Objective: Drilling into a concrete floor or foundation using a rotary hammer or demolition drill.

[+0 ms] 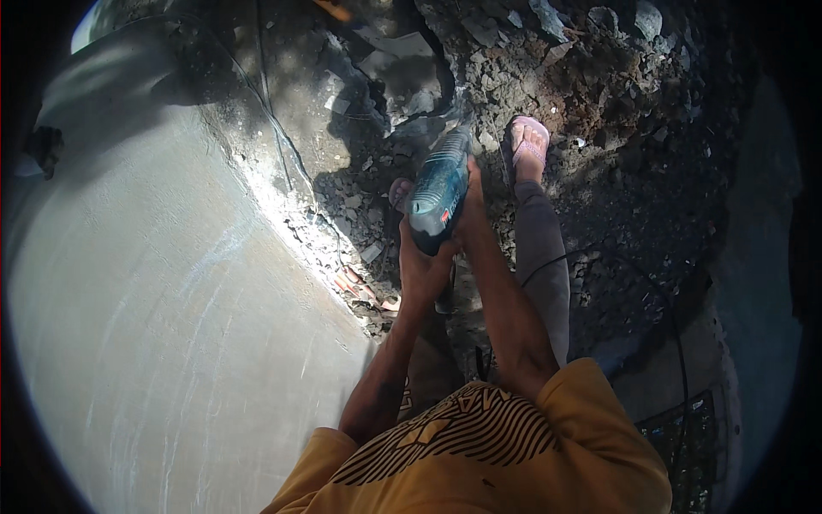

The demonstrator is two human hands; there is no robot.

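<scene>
Right of the smooth concrete slab [171, 300], the teal electric hammer [440, 184] points away from the person over broken rubble [634, 184]. The left hand [424, 267] clasps its rear; the right hand [469, 210] grips its side facing away from the slab, fingers partly hidden.

Drill [441, 184] in left hand [424, 267] and right hand [472, 206], left foot [399, 194] on its left, right foot [529, 147] on its right — slab [171, 300] farther left, rubble [616, 128] ahead and right — cord [676, 325] right of the leg [539, 230].
</scene>
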